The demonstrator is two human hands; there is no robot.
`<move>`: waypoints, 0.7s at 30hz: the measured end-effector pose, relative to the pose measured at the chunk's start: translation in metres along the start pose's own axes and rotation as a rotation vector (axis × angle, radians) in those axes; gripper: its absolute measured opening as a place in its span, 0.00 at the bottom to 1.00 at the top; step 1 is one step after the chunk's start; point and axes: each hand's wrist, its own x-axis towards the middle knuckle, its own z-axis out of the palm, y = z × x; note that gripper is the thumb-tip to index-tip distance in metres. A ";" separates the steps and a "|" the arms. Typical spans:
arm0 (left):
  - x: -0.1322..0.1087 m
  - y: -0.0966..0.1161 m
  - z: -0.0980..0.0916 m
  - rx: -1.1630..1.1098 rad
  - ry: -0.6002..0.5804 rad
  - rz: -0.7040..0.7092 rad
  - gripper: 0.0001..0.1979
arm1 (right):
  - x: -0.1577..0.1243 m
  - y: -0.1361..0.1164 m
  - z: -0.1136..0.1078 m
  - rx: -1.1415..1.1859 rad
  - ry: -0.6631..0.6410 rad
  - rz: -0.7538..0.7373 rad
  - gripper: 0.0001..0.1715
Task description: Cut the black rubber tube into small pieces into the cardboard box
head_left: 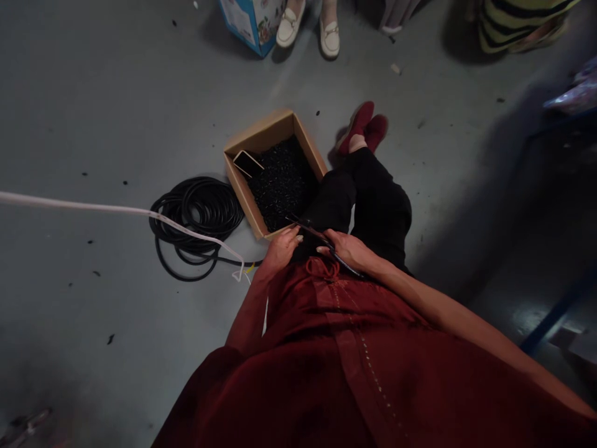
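Across your lap, over one dark red garment (298,367) and black trousers (380,218), two hands were side by side! Your right hand (349,249) had its fingers wrapped around one dark, slim tool (314,232), its tip slanting up and left, toward the rim of one cardboard box. And your left hand (281,252)? Just beside it, fingers curled together near that tool; whether they gripped anything could not be told from above. One black tube (226,259) ran in from the side and passed out of sight at your left forearm.

Right past your hands came that one cardboard box (245,199), snug against your leg, carrying small black pieces (284,180) too many to count, plus one flat black rectangle (249,164) with a pale edge, tilted in its corner. To its left, one coil (228,208) of black tube sat on the floor (116,348), with one white cord (93,205) strung across it. Two red shoes (357,127), yours, met beyond your knees, and more than five dark scraps dotted the ground.

Farthest out: two cream shoes (330,38) on another person, one blue box (240,22) beside them, and one striped yellow-and-black cloth (501,25) off right!
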 end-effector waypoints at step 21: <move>-0.009 -0.019 -0.001 -0.183 0.021 -0.190 0.18 | 0.015 -0.006 -0.002 -0.076 -0.014 0.069 0.21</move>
